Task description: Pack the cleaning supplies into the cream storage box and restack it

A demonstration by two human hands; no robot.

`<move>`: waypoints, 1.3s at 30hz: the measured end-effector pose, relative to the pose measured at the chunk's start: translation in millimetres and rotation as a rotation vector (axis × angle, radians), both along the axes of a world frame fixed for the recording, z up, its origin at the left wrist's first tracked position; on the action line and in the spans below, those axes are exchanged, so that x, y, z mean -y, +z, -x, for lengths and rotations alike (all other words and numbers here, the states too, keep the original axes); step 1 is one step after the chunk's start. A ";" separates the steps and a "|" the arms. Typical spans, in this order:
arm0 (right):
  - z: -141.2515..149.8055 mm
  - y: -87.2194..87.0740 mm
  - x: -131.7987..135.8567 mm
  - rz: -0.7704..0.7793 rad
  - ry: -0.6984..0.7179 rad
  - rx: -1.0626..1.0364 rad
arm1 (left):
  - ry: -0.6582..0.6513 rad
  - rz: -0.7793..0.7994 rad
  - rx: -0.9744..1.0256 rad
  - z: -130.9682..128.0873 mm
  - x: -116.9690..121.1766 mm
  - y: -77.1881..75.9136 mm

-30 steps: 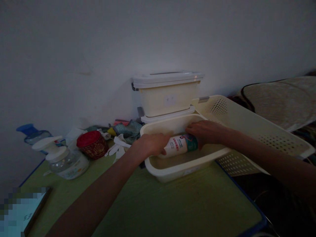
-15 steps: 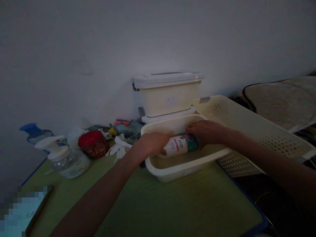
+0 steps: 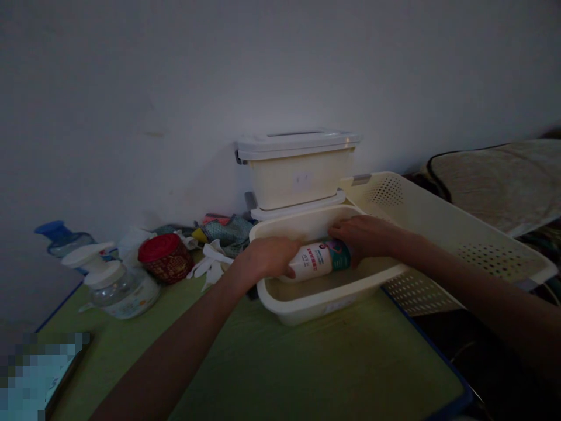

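Observation:
A white bottle [image 3: 313,261] with red print and a green end lies on its side inside a cream plastic bin [image 3: 302,309]. My left hand [image 3: 277,256] is closed around the bottle's left end, fingertips partly hidden behind it. Around the green right end, my right hand [image 3: 356,235] is closed too, its thumb side low against the bottle. The bin stands on a green table [image 3: 280,362] with a blue edge.
Behind the bin, a lidded cream box [image 3: 284,181] stands against the wall. A perforated basket [image 3: 442,216] sits at right. Leftward are a pump bottle [image 3: 127,292], a red roll [image 3: 166,260], a blue-capped bottle [image 3: 61,234], crumpled cloths [image 3: 232,234] and a blurred-out screen [image 3: 39,374].
Almost nothing differs. Both hands keep their hold on the bottle, which stays lying in the bin; the view has shifted very slightly.

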State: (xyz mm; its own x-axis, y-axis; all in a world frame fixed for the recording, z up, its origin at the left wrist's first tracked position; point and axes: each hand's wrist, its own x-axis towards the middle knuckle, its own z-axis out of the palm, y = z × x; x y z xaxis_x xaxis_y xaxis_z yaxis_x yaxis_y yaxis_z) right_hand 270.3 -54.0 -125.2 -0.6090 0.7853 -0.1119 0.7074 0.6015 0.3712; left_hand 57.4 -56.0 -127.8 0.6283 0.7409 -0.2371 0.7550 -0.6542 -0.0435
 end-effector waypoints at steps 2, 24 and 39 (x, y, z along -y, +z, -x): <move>-1.0 -1.0 -1.1 -0.002 0.008 -0.006 | -0.006 0.000 0.006 -0.1 -1.0 -0.4; 13.6 11.9 5.7 0.081 -0.054 0.066 | 0.029 -0.222 0.265 14.7 9.0 18.5; 147.1 48.5 111.3 -0.119 0.363 -0.621 | 0.334 -0.322 0.554 156.7 21.8 -23.4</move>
